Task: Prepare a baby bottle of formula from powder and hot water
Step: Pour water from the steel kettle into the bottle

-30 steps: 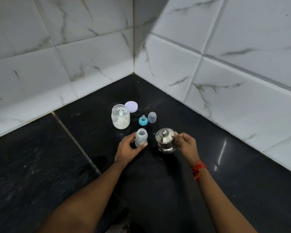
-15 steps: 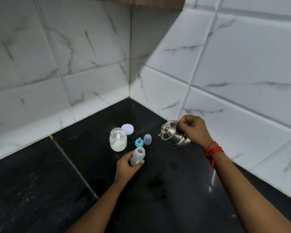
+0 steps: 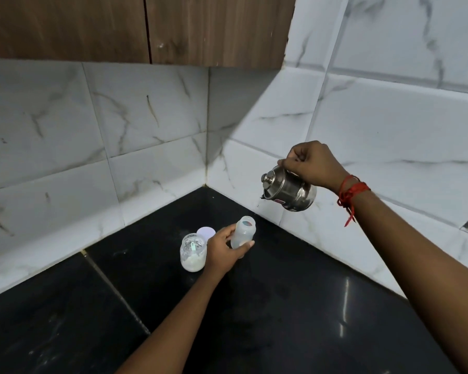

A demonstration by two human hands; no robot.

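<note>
My left hand point(image 3: 222, 252) grips the open, translucent baby bottle point(image 3: 243, 232), held tilted just above the black counter point(image 3: 295, 306). High to its right, my right hand point(image 3: 312, 164) holds a small steel kettle point(image 3: 289, 191) by its handle, tipped with the spout pointing down and left toward the bottle's mouth. A thin drip shows at the spout. The glass jar of white formula powder point(image 3: 193, 255) stands open to the left of my left hand, with a scoop inside.
The jar's white lid point(image 3: 206, 232) lies behind the jar. White marble-look tiled walls meet in the corner behind the objects. Wooden cabinet doors point(image 3: 135, 28) hang above. The bottle's teat and cap are hidden behind my left hand.
My right hand lifted the kettle off the counter, raised it and tipped it toward the bottle. My left hand picked up the bottle and tilted it. The camera has tilted upward.
</note>
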